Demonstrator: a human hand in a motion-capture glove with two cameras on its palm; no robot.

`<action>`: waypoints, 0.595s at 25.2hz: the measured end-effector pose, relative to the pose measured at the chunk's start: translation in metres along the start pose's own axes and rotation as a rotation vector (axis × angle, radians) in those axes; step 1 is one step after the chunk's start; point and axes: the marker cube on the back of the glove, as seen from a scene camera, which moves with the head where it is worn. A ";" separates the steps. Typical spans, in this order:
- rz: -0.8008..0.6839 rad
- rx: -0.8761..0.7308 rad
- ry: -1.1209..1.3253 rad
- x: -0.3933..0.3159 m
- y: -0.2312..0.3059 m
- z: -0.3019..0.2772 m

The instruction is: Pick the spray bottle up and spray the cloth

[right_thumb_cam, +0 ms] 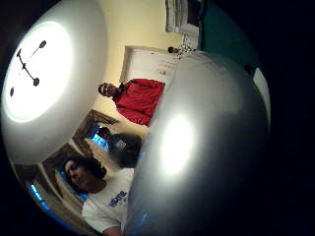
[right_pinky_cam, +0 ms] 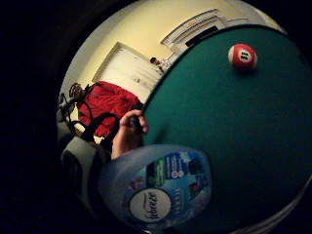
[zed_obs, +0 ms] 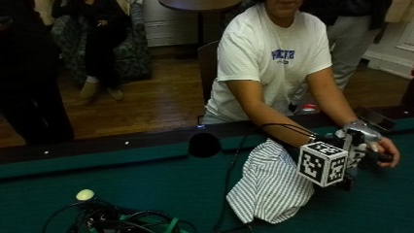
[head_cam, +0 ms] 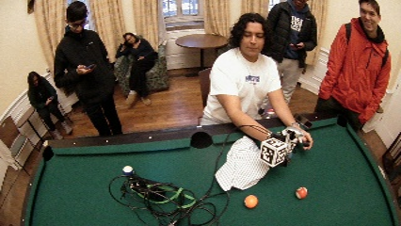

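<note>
A white cloth with thin dark stripes lies crumpled on the green felt in front of the seated person. Just to its right, my gloved right hand grips a spray bottle, which stands upright with its pale trigger head above the hand. The bottle's blue Febreze label sits close to the palm, and its pale body fills most of the thumb side view. The person's bare left hand rests beside the bottle and holds a small dark thing. In the wide view the cloth lies left of the bottle.
An orange ball and a red striped ball lie on the felt near the cloth. The red ball also shows in the palm view. A tangle of cables covers the near left. A side pocket is in the rail.
</note>
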 end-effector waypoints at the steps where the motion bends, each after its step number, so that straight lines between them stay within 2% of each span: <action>1: -0.001 0.000 0.001 0.001 -0.002 0.003; 15: -0.019 -0.026 -0.006 0.008 -0.048 0.050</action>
